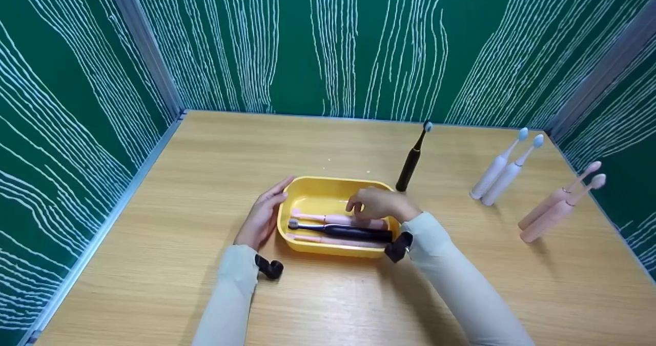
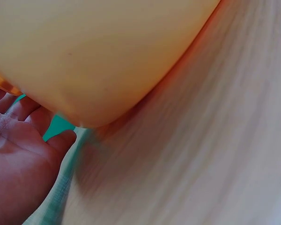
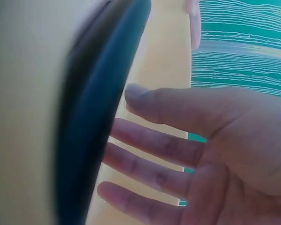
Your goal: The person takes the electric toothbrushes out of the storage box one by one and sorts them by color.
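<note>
A yellow plastic basin (image 1: 335,253) sits on the wooden table. My left hand (image 1: 261,218) holds its left end, thumb at the rim and fingers along the outer wall; the left wrist view shows this hand (image 2: 23,154) beside the wall. Inside lie a black electric toothbrush (image 1: 353,232) and two pink ones, one pink toothbrush (image 1: 312,217) behind it and another pink toothbrush (image 1: 318,239) in front. Over the basin's right part, my right hand (image 1: 376,203) has bent fingers above the rear pink handle. From the right wrist, this hand (image 3: 192,140) shows thumb and fingers apart, nothing between them.
Behind the basin's right end stands a black electric toothbrush (image 1: 409,169). Farther right are two white toothbrushes (image 1: 497,177) with blue heads, side by side, and two pink toothbrushes (image 1: 548,212) near the right edge. Green, white-streaked panels (image 1: 292,54) enclose the table.
</note>
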A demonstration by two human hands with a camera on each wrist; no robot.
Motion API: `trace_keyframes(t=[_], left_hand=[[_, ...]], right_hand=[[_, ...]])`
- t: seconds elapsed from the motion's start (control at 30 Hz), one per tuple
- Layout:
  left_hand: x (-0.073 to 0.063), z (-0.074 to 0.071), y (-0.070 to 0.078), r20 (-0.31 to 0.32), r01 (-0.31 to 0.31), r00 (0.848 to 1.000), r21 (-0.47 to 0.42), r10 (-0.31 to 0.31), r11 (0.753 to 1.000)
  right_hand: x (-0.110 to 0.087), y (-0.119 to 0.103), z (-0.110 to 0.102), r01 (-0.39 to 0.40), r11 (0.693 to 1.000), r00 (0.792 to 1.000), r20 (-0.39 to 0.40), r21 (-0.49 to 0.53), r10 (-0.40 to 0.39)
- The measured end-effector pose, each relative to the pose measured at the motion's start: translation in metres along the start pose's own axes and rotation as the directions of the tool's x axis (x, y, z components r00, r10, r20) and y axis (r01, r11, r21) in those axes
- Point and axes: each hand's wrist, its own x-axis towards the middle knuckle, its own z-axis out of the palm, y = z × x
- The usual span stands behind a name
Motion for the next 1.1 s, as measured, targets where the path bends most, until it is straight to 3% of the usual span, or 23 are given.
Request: trace_keyframes(t=[0.53,0.87,1.1], left_hand=[[0.0,-0.001,-0.001,-0.001,0.0,1.0,-0.001,0.0,1.0],[0.001,-0.001,0.0,0.026,-0.008,1.0,-0.002,0.008,1.0],[0.001,-0.002,0.0,0.019,-0.005,1.0,-0.001,0.005,1.0]], right_hand=[[0.0,0.001,0.004,0.024,0.998,1.0,0.022,-0.057,-0.022],[0.003,0.007,0.006,-0.005,1.0,0.999,0.045,-0.017,0.006],[0.008,0.014,0.009,0.036,0.999,0.998,0.048,-0.033,-0.035]])
